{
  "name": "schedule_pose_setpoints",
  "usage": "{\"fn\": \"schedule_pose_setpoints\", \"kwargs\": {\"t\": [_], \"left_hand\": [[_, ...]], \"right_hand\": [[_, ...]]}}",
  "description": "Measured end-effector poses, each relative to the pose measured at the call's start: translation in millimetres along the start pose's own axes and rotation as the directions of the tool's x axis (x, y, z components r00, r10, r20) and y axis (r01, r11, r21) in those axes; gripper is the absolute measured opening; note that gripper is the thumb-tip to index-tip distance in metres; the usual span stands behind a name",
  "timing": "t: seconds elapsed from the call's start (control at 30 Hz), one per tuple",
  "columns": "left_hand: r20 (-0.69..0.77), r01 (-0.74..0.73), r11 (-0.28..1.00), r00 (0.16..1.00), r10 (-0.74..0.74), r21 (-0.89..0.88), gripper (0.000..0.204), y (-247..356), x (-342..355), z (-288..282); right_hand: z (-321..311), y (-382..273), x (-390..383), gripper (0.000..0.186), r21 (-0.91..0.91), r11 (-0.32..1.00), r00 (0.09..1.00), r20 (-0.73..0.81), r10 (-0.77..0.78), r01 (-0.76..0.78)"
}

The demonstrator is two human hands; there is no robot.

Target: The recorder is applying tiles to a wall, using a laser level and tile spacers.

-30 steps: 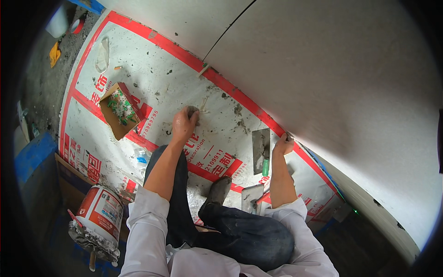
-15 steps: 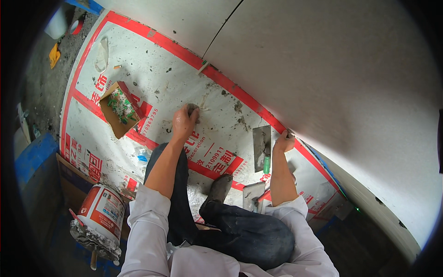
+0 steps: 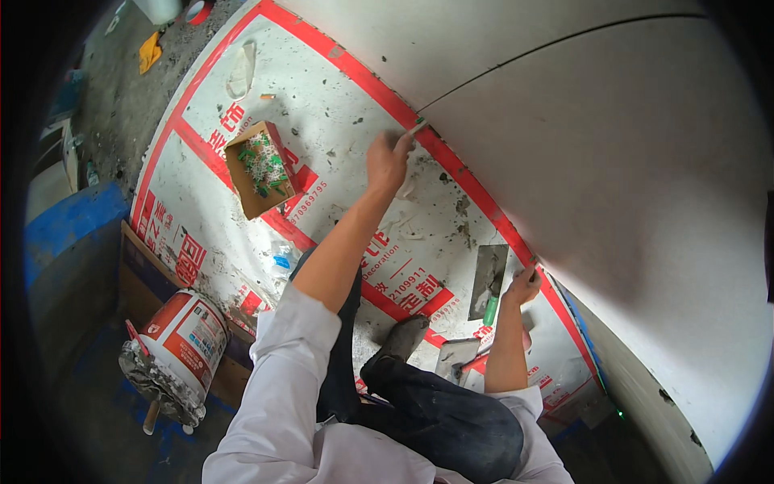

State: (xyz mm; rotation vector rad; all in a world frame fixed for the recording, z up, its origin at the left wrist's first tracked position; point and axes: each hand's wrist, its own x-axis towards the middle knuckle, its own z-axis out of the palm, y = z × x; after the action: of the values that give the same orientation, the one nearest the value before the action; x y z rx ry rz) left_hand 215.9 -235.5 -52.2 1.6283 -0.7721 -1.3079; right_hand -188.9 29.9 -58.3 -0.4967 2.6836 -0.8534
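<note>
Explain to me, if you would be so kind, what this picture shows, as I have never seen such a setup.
There is no machine here: these are a person's own bare hands. A wide fisheye camera worn on the head looks down, so straight edges bend near the rim.

Below lies a white sheet with red bands. On it are an open cardboard box of small green and white pieces, and a trowel with a green handle.

The left hand meets a pale strip by the seam of a big grey panel; how firmly it grips is unclear. The right hand is at the panel's lower edge; anything held there is too small to tell.
</note>
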Motion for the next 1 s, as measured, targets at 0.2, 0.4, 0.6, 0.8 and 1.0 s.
{"fn": "schedule_pose_setpoints", "kwargs": {"t": [0.2, 0.4, 0.6, 0.8, 1.0], "left_hand": [[-0.118, -0.018, 0.989, 0.992, 0.035, 0.145, 0.027, 7, 41, 34], [-0.198, -0.063, 0.969, 0.974, 0.112, 0.239, 0.025, 13, 39, 46], [-0.220, -0.077, 0.979, 0.968, 0.119, 0.188, 0.021, 19, 39, 50], [-0.189, -0.105, 0.963, 0.970, 0.154, 0.250, 0.019, 17, 36, 46], [-0.163, -0.207, 0.897, 0.943, 0.289, 0.391, 0.022, 15, 38, 44]], "right_hand": [[-34, -5, -49, 0.042, 0.039, 0.984, 0.984, -0.031, -0.175, 0.176], [-70, 23, -70, 0.038, 0.031, 0.996, 0.994, 0.074, -0.081, 0.079], [-77, 37, -88, 0.042, -0.105, 0.982, 0.986, 0.068, -0.152, 0.158], [-75, 37, -103, 0.041, -0.189, 0.965, 0.980, 0.117, -0.163, 0.184], [-76, 36, -102, 0.042, -0.180, 0.965, 0.977, 0.124, -0.171, 0.192]]}}
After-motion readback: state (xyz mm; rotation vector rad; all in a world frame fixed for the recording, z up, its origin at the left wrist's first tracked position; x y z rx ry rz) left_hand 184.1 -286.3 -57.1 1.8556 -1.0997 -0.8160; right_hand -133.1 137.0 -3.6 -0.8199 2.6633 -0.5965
